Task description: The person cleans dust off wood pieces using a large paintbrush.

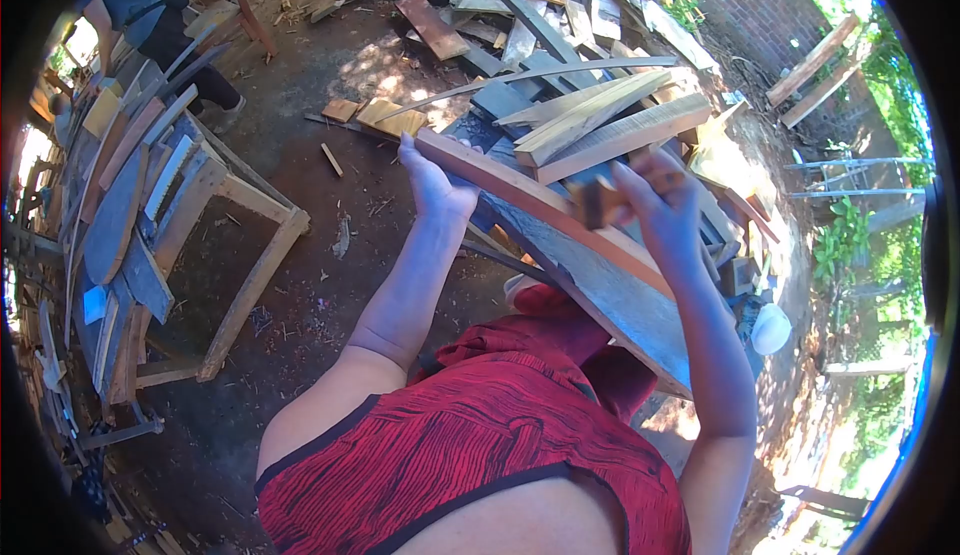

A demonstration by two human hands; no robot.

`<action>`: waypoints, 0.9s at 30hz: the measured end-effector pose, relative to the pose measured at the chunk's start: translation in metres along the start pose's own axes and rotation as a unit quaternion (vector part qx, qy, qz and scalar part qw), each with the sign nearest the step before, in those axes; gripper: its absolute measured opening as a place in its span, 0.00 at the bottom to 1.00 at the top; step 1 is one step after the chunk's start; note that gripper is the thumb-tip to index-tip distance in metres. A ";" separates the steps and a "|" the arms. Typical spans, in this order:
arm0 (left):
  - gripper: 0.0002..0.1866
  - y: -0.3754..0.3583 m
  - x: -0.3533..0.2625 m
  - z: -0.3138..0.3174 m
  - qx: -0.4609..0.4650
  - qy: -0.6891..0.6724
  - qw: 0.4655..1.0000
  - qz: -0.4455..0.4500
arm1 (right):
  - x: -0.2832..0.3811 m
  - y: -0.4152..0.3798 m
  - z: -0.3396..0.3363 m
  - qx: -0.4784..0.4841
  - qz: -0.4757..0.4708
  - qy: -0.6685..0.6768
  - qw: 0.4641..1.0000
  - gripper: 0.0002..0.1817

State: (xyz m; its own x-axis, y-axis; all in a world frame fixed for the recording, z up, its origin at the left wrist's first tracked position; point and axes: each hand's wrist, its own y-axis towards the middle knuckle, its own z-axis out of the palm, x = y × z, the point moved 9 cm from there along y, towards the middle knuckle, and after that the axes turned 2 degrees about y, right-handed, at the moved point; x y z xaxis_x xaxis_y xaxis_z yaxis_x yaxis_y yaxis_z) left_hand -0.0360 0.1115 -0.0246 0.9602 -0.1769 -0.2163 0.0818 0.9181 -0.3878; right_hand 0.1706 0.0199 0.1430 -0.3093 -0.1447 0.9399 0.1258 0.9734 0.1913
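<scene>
My left hand (443, 183) is wrapped round the left part of a long reddish-brown wooden bar (510, 187), thumb on the near side and fingers mostly hidden behind it. The bar slopes down to the right, over a wide grey board (600, 280) that leans by my legs. My right hand (660, 195) is closed on a small brown block-shaped tool (598, 203), held at the upper side of the bar. Motion blurs the tool, so its exact kind and whether it touches the bar cannot be made out.
A heap of planks and offcuts (560, 55) lies right in front of me. On the left stands a wooden trestle (250, 285) stacked with boards, a hand saw (168, 177) among them. Another person (140, 15) bends over at the far left. A white round object (770, 329) sits at right.
</scene>
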 end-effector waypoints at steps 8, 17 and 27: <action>0.33 -0.007 -0.002 0.024 0.104 0.041 0.994 0.006 | 0.017 0.043 0.106 0.051 0.048 0.328 0.942 0.08; 0.27 -0.002 0.004 0.008 0.103 0.027 0.994 -0.039 | -0.036 0.004 -0.015 -0.059 0.082 0.264 0.959 0.06; 0.30 0.007 0.010 0.004 0.122 0.007 0.990 -0.074 | -0.116 -0.135 -0.258 -0.287 0.173 -0.003 0.942 0.05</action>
State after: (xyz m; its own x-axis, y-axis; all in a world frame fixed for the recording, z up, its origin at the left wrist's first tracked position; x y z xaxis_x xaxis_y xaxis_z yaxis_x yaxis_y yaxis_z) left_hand -0.0244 0.1179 -0.0261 0.9294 -0.3187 -0.1861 0.2845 0.9399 -0.1886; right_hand 0.4328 -0.1406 0.0807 -0.1607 0.1662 0.9729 0.7091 0.7051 -0.0033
